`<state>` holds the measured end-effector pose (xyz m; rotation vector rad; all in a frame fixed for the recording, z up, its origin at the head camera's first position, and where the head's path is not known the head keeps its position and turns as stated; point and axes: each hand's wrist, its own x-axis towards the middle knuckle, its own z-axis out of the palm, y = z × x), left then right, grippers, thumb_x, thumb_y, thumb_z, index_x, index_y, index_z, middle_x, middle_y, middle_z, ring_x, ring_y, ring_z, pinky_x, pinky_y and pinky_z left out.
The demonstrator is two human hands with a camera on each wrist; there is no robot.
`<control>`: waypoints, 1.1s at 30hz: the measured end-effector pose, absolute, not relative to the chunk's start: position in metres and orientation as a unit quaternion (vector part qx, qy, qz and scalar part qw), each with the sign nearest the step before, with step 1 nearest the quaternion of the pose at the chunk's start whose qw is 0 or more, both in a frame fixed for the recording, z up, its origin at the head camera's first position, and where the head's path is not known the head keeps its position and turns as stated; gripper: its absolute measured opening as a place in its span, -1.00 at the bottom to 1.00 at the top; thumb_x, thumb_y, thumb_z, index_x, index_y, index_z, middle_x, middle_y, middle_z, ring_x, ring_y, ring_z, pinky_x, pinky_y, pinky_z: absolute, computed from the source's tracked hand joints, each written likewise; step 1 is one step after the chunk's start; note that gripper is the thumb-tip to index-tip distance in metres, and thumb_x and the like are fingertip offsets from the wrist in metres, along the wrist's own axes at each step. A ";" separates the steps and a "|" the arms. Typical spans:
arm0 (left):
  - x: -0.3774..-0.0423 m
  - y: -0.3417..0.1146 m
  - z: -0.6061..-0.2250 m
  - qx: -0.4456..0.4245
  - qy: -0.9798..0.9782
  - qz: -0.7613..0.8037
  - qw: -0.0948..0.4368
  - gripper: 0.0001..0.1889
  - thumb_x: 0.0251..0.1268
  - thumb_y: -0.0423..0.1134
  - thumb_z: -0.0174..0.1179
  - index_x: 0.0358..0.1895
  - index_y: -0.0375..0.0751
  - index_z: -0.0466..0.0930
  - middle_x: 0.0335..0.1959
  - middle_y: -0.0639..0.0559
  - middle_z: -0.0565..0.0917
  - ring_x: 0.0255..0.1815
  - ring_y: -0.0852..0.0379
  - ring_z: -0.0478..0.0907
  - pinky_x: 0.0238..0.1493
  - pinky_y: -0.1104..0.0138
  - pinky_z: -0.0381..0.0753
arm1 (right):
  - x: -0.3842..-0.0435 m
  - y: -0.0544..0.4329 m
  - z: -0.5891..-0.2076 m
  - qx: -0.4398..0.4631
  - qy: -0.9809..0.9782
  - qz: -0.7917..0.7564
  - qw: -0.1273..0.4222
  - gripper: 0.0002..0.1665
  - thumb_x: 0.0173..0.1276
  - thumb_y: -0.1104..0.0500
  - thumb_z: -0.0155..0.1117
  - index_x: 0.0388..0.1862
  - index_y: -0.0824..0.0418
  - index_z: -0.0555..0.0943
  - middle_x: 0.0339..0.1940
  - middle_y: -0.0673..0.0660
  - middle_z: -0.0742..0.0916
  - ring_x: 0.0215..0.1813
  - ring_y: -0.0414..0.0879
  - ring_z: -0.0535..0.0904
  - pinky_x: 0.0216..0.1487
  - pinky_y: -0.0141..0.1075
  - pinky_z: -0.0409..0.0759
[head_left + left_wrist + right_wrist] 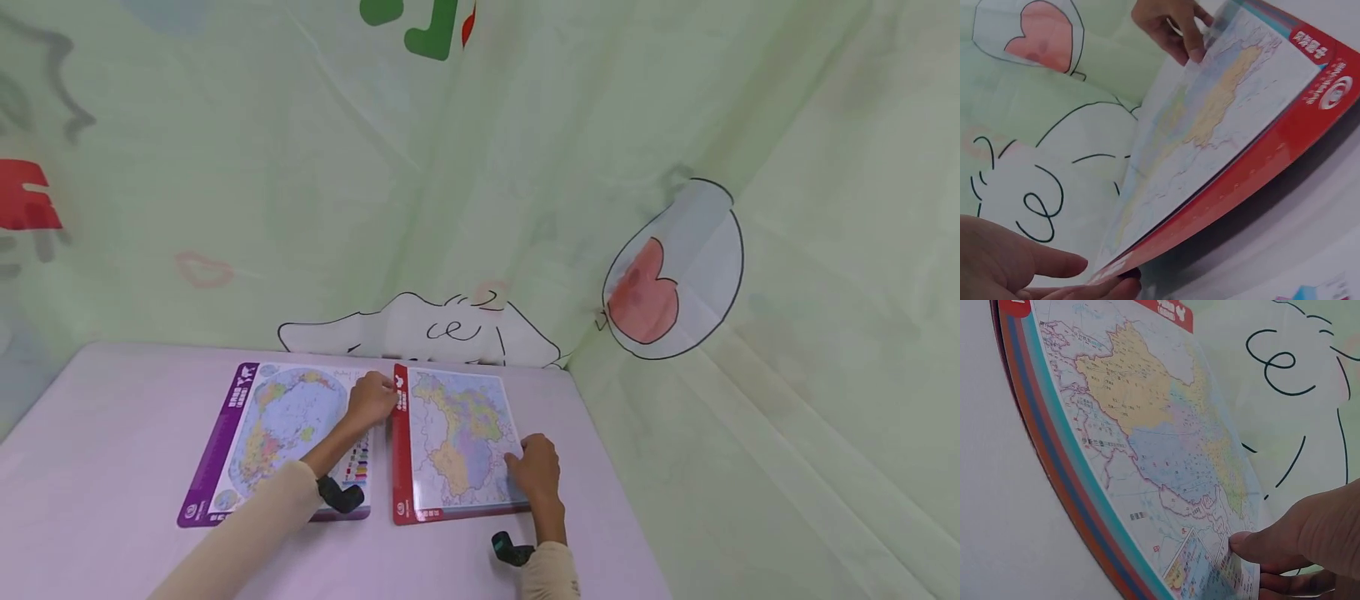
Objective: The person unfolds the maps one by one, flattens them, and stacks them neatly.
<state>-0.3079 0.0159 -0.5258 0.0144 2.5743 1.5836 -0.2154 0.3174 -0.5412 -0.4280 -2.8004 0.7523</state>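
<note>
Your right hand (538, 471) pinched the red-bordered map (463, 437) at its edge; your left hand (371, 398), fingers parted from thumb, touched its far left corner.

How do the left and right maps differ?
The left map has a purple border, the right map red. The left map's outline is oval; the right map's irregular. The left forearm crosses over the left map; the right hand pinches the right map. Both are multicoloured.

From head: looking forward and down from farther back, taking in purple-edged world map (288, 417) and red-edged China map (461, 442). From wrists: close, tilted, sharing latter.
</note>
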 end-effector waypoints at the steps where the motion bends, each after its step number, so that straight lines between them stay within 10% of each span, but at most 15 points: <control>1: -0.303 0.016 -0.525 0.008 0.846 0.530 0.060 -0.49 0.51 -0.32 0.19 0.40 -0.60 0.53 0.20 -0.49 0.73 -0.20 -0.12 0.79 -0.41 0.33 0.68 | -0.216 0.317 -0.541 -0.145 -0.950 0.255 0.107 -0.56 0.28 0.26 0.56 0.02 0.58 0.73 -0.07 0.47 0.82 -0.14 0.25 0.77 -0.03 0.18 0.76; 8: -0.270 0.021 -0.537 0.051 0.835 0.547 0.028 -0.34 0.34 -0.50 0.30 0.49 -0.65 0.40 -0.06 -0.46 0.80 -0.47 0.02 0.77 -0.55 0.35 0.63 | -0.219 0.318 -0.544 -0.158 -0.948 0.257 0.104 -0.51 0.26 0.27 0.57 0.03 0.63 0.71 -0.04 0.55 0.81 -0.18 0.25 0.77 -0.05 0.20 0.77; 21: -0.248 0.026 -0.558 0.010 0.810 0.586 0.001 -0.28 0.22 -0.57 0.42 0.51 -0.44 0.50 0.07 -0.38 0.83 -0.05 -0.26 0.87 -0.35 0.22 0.84 | -0.215 0.312 -0.550 -0.216 -0.908 0.316 0.173 -0.56 0.25 0.34 0.56 0.08 0.55 0.76 -0.07 0.49 0.83 -0.15 0.28 0.77 -0.01 0.19 0.72; 33: -0.259 0.014 -0.555 -0.015 0.788 0.616 0.002 -0.38 0.19 -0.56 0.44 0.39 -0.42 0.64 0.08 -0.38 0.84 -0.03 -0.22 0.88 -0.30 0.20 0.86 | -0.225 0.320 -0.542 -0.239 -0.862 0.400 0.199 -0.75 0.17 0.50 0.55 -0.13 0.45 0.85 -0.31 0.35 0.86 -0.35 0.04 0.73 -0.37 -0.39 0.53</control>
